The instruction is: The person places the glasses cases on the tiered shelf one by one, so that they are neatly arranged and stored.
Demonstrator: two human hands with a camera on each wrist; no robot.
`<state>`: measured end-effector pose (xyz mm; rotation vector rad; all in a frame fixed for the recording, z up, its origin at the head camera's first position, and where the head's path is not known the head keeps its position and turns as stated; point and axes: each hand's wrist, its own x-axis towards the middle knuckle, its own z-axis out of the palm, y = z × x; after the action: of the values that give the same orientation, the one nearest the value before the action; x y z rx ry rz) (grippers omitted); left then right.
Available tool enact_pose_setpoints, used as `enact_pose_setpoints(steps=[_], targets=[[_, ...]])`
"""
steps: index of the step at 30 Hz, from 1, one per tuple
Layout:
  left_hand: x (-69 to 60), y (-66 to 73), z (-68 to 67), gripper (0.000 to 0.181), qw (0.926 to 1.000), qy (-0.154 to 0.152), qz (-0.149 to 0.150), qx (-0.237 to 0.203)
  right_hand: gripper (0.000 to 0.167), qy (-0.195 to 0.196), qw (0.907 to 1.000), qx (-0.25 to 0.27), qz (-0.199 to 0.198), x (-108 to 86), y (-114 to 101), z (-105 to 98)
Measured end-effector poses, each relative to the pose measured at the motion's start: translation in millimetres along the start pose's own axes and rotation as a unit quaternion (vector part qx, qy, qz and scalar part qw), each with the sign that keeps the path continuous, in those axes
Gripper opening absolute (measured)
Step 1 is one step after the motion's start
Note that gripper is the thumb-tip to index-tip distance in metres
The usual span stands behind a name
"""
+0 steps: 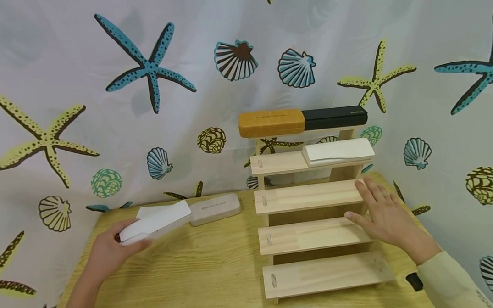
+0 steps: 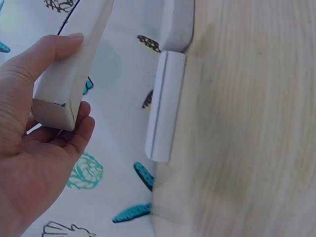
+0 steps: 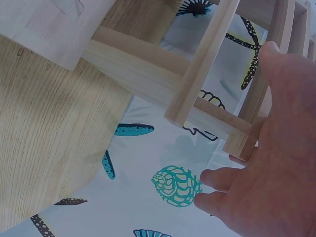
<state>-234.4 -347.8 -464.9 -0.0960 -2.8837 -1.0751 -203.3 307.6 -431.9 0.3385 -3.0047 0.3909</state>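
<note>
My left hand [image 1: 109, 252] grips a white glasses case [image 1: 156, 223] by its near end, above the left side of the table. In the left wrist view, the thumb lies on top of this case [image 2: 74, 74] and the fingers are beneath it. Behind it on the table are another white case [image 2: 166, 106], partly hidden in the head view, and a grey glasses case [image 1: 216, 209]. At the right end of the stepped wooden rack [image 1: 310, 196], my right hand [image 1: 387, 214] has its fingers extended, fingertips at the middle shelf's edge.
An orange case [image 1: 272, 123] and a black case [image 1: 335, 118] lie end to end on the rack's top shelf. A white case [image 1: 339, 151] sits on the right of the shelf below. A patterned curtain [image 1: 187, 129] hangs behind the wooden table [image 1: 194, 275].
</note>
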Motion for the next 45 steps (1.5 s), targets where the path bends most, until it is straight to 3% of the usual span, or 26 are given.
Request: enact_pose_setpoints(steps=[11, 24, 36, 45], targets=[[10.0, 46.1, -7.6, 0.065, 0.9957, 0.022, 0.083, -0.034, 0.090, -0.007, 0.9994, -0.031, 0.015, 0.8, -0.7, -1.5], [18.7, 99.4, -6.1, 0.074, 0.9951, -0.001, 0.082, -0.054, 0.086, -0.021, 0.9991, -0.015, 0.032, 1.0, -2.2, -2.4], [32.0, 141.2, 0.1, 0.066, 0.9889, -0.007, 0.124, -0.082, 0.084, -0.019, 0.9994, -0.010, 0.026, 2.4, -3.2, -3.3], [53.6, 166.9, 11.7, 0.066, 0.9835, -0.022, 0.152, -0.094, 0.086, -0.012, 0.9995, -0.021, 0.022, 1.5, -3.2, -2.0]])
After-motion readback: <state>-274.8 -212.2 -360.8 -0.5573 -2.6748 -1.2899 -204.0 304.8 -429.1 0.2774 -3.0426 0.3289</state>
